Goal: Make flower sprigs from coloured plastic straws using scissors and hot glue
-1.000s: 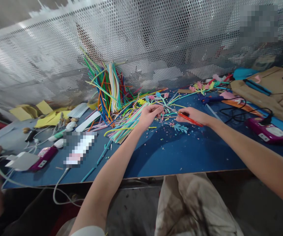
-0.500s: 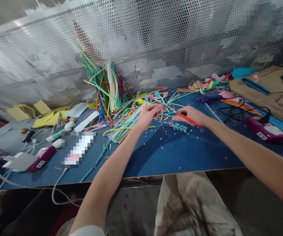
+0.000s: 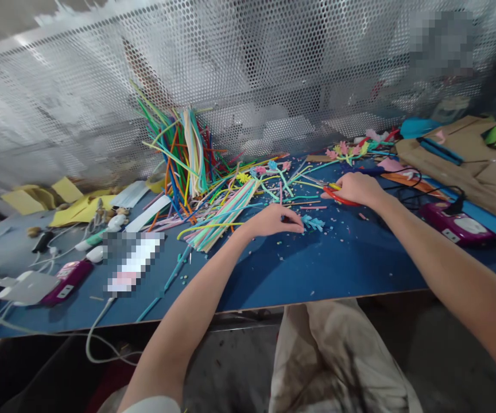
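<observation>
My left hand (image 3: pixel 276 220) is low over the table, its thumb and forefinger meeting at the near end of a light-blue leaf-shaped pipe-cleaner piece (image 3: pixel 313 223). The fingertips appear pinched on that end, and the piece still lies along the tabletop. To the right, my right hand (image 3: pixel 355 189) grips scissors (image 3: pixel 338 195) with red and yellow handles, blades pointing left. Beyond the hands lie pink, blue and yellow pipe-cleaner flowers (image 3: pixel 269 167) on stems. A bundle of pastel pipe cleaners (image 3: pixel 226 215) rests left of my left hand.
Upright coloured pipe cleaners (image 3: pixel 188 152) stand against the perforated metal screen (image 3: pixel 282 74). At left are a phone (image 3: pixel 136 264), cables and a purple power strip (image 3: pixel 67 281); another purple one (image 3: pixel 457 223) is at right. Brown paper (image 3: pixel 476 163) covers the far right. Small trimmings litter the blue table (image 3: pixel 265 281).
My left hand has moved down and right, from the scissor tips to the blue leaf-shaped piece. My right hand has drawn the scissors right, away from my left hand.
</observation>
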Demonstrator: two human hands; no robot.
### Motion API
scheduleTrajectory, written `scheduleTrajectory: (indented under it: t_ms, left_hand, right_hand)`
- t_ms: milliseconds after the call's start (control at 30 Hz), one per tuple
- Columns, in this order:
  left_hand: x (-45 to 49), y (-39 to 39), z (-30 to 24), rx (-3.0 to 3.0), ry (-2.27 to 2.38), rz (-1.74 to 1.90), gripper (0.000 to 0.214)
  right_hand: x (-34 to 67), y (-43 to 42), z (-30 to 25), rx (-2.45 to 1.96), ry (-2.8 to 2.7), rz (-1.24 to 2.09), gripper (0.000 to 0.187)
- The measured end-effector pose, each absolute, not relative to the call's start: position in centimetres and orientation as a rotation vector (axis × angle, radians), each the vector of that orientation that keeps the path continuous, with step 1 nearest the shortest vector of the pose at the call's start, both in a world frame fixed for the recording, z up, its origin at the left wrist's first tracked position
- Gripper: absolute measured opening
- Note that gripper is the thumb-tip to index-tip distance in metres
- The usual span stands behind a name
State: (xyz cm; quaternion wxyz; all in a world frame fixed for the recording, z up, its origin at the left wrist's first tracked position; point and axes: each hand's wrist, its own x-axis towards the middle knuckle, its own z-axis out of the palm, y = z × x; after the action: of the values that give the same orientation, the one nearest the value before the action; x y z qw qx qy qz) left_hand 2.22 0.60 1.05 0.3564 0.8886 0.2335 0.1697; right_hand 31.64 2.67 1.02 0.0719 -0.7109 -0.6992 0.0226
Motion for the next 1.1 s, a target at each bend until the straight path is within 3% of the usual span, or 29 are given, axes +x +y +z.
scheduleTrajectory:
  t_ms: [100,267,500,633,833,967,1100]
  left_hand:
    - [2.4,0.4,1.2,2.325,0.565,0.345,0.017]
    - [2.5,0.1,1.6,2.268,0.542,0.331,0.018]
    - [2.3,-0.1,1.6,2.175,0.518,0.306,0.021]
    - [1.9,0.3,1.6,2.319,0.609,0.592,0.019]
    - [1.3,1.2,1.1,2.573,0.673,0.736,0.013]
    - [1.5,0.4,1.5,2.698,0.643,0.581,0.013]
    - [2.7,-1.5,2.0,2.616,0.502,0.259,0.028]
  right_hand:
    - [31.3,2.7,0.5,-2.224,-2.177,0.021,0.071]
    - [31.8,2.7,1.2,-2.156,-2.32,0.105,0.057]
    - [38.0,4.3,1.4,-2.088,-1.843,-0.143,0.043]
    - [39.8,5.5,-1.3,-2.15,-1.946,-0.096,0.062]
    - [39.5,6.1,-2.6,-2.172,-1.951,-0.054,0.064]
    - [39.7,5.3,-2.0,-2.174,-1.891,-0.113,0.054]
    - [39.8,5.0,-0.6,-2.105,-1.645,-0.219,0.05]
